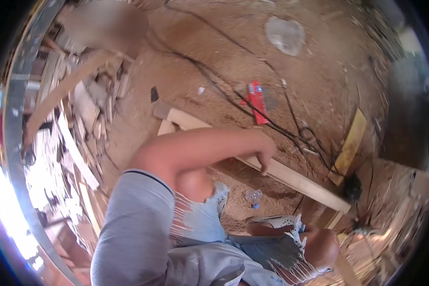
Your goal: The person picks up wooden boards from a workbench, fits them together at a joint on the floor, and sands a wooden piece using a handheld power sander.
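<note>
One bare left hand [267, 150] droops at a straight, pale wooden beam [301, 183].

We record the long board [302, 184] as pale creamy tan. The sleeve [133, 224] is plain grey, edged with a dark band [152, 176]. We find the jeans [202, 222] faded blue with whitish frayed threads [186, 212], and a shoe [277, 221] white with dark dots. We note a red wrapper [258, 105], a mustard-yellow plank [352, 138], blackish cables [209, 78], a clear bottle [252, 196] with a blue cap [255, 206], and sandy-brown ground [190, 31].
</note>
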